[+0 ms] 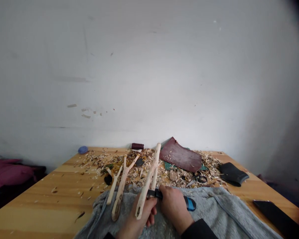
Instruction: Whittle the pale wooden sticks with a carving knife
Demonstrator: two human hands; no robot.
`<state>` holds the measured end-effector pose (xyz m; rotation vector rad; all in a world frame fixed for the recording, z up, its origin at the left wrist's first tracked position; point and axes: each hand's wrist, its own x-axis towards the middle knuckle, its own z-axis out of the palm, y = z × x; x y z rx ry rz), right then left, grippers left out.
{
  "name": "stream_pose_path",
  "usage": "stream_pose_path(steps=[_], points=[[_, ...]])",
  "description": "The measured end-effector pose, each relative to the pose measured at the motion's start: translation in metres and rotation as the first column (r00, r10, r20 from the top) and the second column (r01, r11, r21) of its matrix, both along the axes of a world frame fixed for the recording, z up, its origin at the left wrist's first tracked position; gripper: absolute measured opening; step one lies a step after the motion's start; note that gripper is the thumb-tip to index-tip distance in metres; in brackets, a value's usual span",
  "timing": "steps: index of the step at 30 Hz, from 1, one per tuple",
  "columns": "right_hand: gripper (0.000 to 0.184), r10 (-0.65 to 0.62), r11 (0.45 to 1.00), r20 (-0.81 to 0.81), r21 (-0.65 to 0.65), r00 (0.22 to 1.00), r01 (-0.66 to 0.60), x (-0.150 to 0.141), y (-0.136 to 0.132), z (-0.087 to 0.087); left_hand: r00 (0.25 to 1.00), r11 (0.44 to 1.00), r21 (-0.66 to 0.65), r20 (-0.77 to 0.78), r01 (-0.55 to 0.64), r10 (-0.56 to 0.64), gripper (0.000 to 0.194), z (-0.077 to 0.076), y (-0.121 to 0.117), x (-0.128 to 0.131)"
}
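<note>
My left hand is closed around a peeled forked stick, which slants upward over the grey cloth. In my closed right hand is a knife with a black and blue handle. Its dark blade part lies against the stick, just above my left thumb. To the left of my hands, two more peeled forked sticks, a larger one and a smaller one, rest partly on the cloth.
Wood shavings cover the back of the wooden table. Among them lie brown leather, a thread spool and scissors. A black folded piece and a dark flat object are right; a blue round object is far left.
</note>
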<state>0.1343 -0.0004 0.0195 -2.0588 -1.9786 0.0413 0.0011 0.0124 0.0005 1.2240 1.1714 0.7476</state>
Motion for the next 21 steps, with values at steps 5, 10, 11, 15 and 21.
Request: stream_pose_path(steps=[5, 10, 11, 15, 21], points=[[0.026, -0.028, 1.0, 0.014, 0.008, 1.0, 0.028, 0.0, 0.001, -0.002, 0.995, 0.995, -0.084, 0.08, -0.057, 0.064, 0.031, 0.016, -0.005, 0.001], [0.028, -0.05, 0.999, 0.03, -0.006, 0.998, 0.051, -0.001, 0.0, 0.0, 0.985, 0.971, -0.224, 0.128, -0.084, 0.115, 0.033, 0.021, -0.005, 0.002], [0.027, -0.045, 0.999, 0.032, -0.006, 0.998, 0.045, -0.001, 0.0, 0.0, 0.982, 0.97, -0.228, 0.143, -0.087, 0.122, 0.032, 0.021, -0.005, 0.002], [0.027, -0.035, 0.999, 0.04, -0.01, 0.999, 0.035, -0.002, -0.001, 0.0, 0.979, 0.981, -0.182, 0.18, -0.062, 0.096, 0.033, 0.02, -0.007, 0.002], [0.028, -0.028, 0.999, 0.051, -0.029, 0.998, 0.03, 0.0, 0.001, 0.0, 0.989, 0.994, -0.102, 0.141, -0.028, 0.042, 0.033, 0.022, -0.011, 0.004]])
